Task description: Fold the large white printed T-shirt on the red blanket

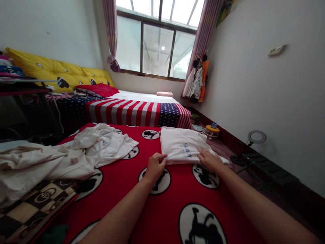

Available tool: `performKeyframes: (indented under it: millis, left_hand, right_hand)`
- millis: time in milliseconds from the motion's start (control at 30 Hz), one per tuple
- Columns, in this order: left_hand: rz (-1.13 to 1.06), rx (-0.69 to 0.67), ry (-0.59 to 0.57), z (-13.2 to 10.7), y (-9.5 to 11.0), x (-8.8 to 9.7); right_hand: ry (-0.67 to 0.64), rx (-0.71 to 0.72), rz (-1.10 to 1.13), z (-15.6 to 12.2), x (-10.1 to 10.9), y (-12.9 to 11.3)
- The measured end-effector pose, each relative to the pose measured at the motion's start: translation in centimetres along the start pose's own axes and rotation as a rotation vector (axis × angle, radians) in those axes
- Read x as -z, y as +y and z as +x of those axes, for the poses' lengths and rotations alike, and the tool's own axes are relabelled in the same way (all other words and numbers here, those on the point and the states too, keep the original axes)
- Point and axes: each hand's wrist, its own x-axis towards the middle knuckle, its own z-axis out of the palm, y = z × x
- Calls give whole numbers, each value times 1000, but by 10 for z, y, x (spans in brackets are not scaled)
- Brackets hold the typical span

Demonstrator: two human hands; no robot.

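A white shirt [177,144], folded into a flat rectangle with blue printed characters on top, lies on the red blanket [175,200]. My left hand [156,165] pinches its near left corner between thumb and fingers. Spread over its near right part, my right hand [210,160] rests with the fingers stretched out. Several layers show along the shirt's right side, where some white cloth sticks out. To the left, a rumpled heap of white cloth [99,145] lies loose on the blanket.
A checkered black-and-tan cloth [38,206] lies at the lower left. Behind stands a bed with a stars-and-stripes cover [127,112] and yellow cushion [68,73]. On the right are a folding chair [269,166], a ring light [257,137] and a small yellow stool [212,128].
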Motion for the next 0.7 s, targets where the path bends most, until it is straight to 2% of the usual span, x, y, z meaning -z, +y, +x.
performKeyframes:
  millis: [67,167,267,333,367,433,500,533,633,700]
  left_hand:
    - [27,-21,7,0,0,-1]
    - [50,-37,-2,0,1,-2]
    - [65,-50,-13,-1,-1,-2]
    - [74,-63,-17,-1,-2,-3]
    - [80,-69,-18,-1,-3,-4]
    - [95,-80,-18,-1,-6,-5]
    - [109,-83,-13,-1,-6,-7]
    - [113,-82,-10,-1,-6,-7]
    - [99,-72,11,-2,-2,-5]
    - [73,-59,47,-2,2,-2]
  right_hand:
    - [12,6,-37,15,20,-10]
    - [114,65,-34,43,53,-43]
    - [248,128,4,67,66,-88]
    - [306,136,45,78,55,-114]
    - [278,147,66,82,46,-125]
    - [124,189,95,86,22,-140]
    - [-59,239,97,88,2,-148]
    - [-110,252,94,88,-5,-149]
    - [-154,250,83,78,-11,-150]
    - [-142,252,69,59,-9,-149]
